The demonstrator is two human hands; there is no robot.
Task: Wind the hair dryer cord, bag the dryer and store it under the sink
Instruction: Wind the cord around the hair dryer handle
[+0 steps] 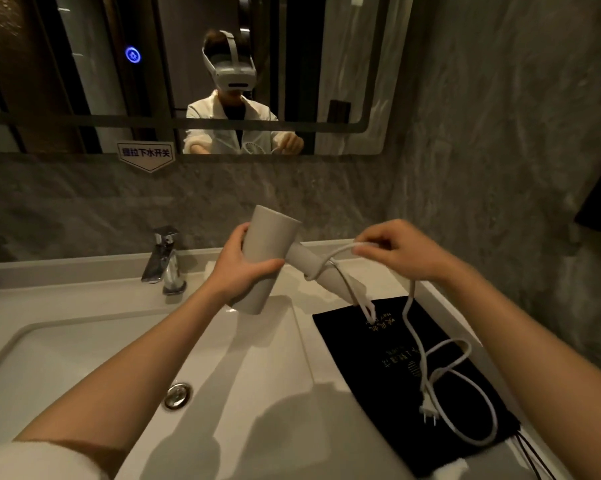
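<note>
Hands at work on the cord, dryer held up over the sink.

Left hand (243,268) is wrapped round the barrel of the dryer (268,258), which hangs in the air above the far side of the sink (84,341), handle pointing right. Right hand (403,252) pinches the cord (413,306) just beside the handle, where one turn is already on. The rest trails down in loose loops over the black bag (354,341) lying flat on the desk (389,275), plug (428,410) at the near end. The slack could snag or knot if pulled up quickly, and the plug might swing into the basin. The dryer is pale, matte and smooth; the cord white and springy-looking.
</note>
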